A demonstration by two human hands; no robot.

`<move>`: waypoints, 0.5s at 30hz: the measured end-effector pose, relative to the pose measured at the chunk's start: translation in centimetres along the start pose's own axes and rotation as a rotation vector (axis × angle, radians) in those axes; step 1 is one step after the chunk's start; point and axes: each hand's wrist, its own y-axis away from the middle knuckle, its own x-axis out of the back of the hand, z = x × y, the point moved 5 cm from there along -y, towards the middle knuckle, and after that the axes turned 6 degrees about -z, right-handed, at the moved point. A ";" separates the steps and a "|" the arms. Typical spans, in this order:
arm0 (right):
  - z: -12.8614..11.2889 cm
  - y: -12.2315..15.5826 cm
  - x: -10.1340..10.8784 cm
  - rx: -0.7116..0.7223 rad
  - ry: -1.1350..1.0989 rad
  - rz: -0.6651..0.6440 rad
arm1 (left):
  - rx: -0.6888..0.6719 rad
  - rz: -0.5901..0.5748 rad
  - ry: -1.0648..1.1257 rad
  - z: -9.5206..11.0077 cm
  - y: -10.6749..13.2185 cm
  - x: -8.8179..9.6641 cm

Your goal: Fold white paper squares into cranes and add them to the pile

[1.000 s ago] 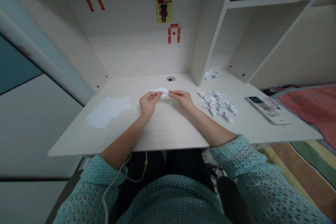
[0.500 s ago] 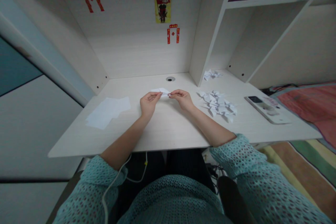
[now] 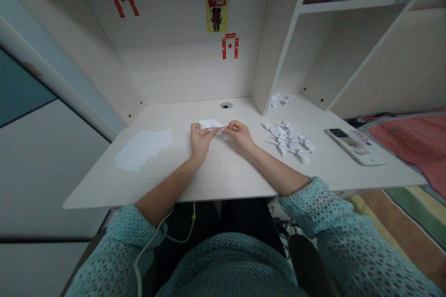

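Left Hand (image 3: 201,143) and Right Hand (image 3: 242,136) Shift Slightly Toward Desk's Front Edge With White Paper (image 3: 209,123)

Half a second on, the fingertips sit a little nearer the person, and the left hand has edged toward the right one, its fingers more bent. The left hand pinches the paper between thumb and fingers; the right hand grips it close beside, fingertips nearly meeting at the near edge. The fine detail of the fold is too small to tell. The paper is at the middle of the pale desk (image 3: 226,171), near the back, in front of a round cable hole (image 3: 226,106).

To the left, loose white sheets (image 3: 141,149) overlap in a flat spread. To the right of the hands lies a pile of folded papers (image 3: 291,139), with a smaller heap (image 3: 281,100) behind it, beside the upright divider (image 3: 278,41). A pale phone (image 3: 354,147) rests farther right. Red-and-yellow poster (image 3: 216,8) and red stickers (image 3: 230,46) mark the back panel (image 3: 174,55). Both sleeves (image 3: 313,204) are teal openwork knit; a white cable (image 3: 149,243) crosses the left one.
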 end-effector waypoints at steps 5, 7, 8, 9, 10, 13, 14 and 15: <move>-0.2 0.1 0.0 0.010 0.012 0.008 | 0.048 0.007 0.047 -0.3 -0.2 0.0; -0.2 0.0 0.0 0.009 0.012 0.004 | 0.071 0.008 0.055 -0.3 -0.3 0.0; -0.2 0.0 0.0 0.009 0.009 0.000 | 0.080 0.008 0.058 -0.3 -0.3 0.0; -0.2 0.0 0.0 0.008 0.006 -0.004 | 0.088 0.008 0.061 -0.3 -0.3 0.0; -0.2 -0.1 0.0 0.008 0.003 -0.004 | 0.095 0.008 0.063 -0.3 -0.3 0.0; -0.2 -0.1 0.0 0.000 0.007 0.001 | 0.097 0.008 0.059 -0.1 -0.4 0.1; -0.2 -0.1 0.0 -0.002 0.010 0.003 | 0.093 0.004 0.051 0.0 -0.3 0.1; -0.2 -0.1 0.0 -0.001 0.014 0.002 | 0.087 -0.003 0.040 0.1 -0.3 0.1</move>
